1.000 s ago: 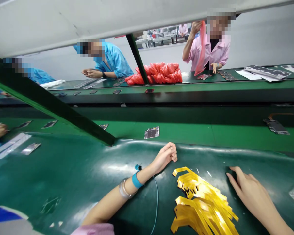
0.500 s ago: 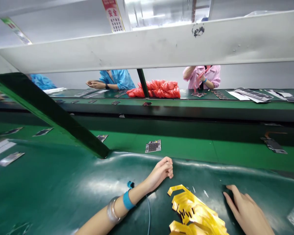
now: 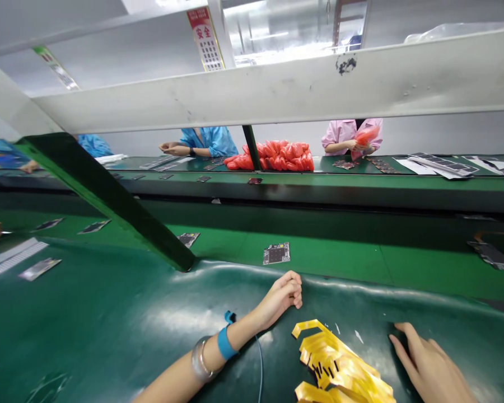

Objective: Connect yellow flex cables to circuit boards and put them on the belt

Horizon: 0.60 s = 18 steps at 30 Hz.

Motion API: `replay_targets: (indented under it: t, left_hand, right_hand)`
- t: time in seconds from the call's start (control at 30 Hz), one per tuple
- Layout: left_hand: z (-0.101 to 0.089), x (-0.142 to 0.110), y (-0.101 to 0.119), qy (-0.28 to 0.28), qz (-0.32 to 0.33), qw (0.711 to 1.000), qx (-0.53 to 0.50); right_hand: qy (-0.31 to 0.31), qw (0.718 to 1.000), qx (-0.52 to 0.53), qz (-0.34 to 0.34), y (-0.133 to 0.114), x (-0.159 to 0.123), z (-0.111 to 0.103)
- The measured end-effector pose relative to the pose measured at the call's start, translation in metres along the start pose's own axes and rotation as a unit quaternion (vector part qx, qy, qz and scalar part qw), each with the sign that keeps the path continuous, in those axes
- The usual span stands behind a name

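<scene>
Yellow strips [image 3: 348,372] front and centre, fanned in an overlapping heap on the green worktop [image 3: 121,319], the near end running out of the bottom of the frame; the left grip [image 3: 284,295] lies just beyond and to the left of them, fingers curled closed, nothing showing in it, though I can't see into the palm; the right grip [image 3: 430,358] sits to the right of the heap, thumb and forefinger parted, nothing visible between them; and the change here is mostly the view, tipped up over the last second, so the heap shows less of itself while both grips hold their places beside it; no strip is lifted, so I'd call the handling at a standstill; on the left arm, a bangle [image 3: 200,361] and a blue band [image 3: 227,342], with a thin cord [image 3: 261,366] running down close by; past the worktop's raised edge, a circuit board [image 3: 276,254] lies flat on the green belt [image 3: 344,257]; and across the line a pink-sleeved co-worker [image 3: 336,136] has brought a red bag [image 3: 367,136] down from overhead, beside a heap of red bags [image 3: 283,155]!
</scene>
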<state>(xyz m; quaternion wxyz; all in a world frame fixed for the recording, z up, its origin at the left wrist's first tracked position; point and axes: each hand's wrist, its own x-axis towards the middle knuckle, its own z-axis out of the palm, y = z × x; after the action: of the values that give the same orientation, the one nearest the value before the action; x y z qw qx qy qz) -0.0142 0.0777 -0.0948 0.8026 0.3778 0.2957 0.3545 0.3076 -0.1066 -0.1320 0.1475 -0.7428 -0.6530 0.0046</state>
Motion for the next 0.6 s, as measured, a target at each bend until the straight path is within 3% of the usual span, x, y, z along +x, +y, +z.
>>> replay_targets:
  t: [0.6]
  left_hand:
    - [0.0029,-0.0007,0.0004,0.003,0.001,1.0,0.006]
  right_hand:
    - [0.005,1.0,0.001,-0.015,0.0061,-0.0019,0.0049]
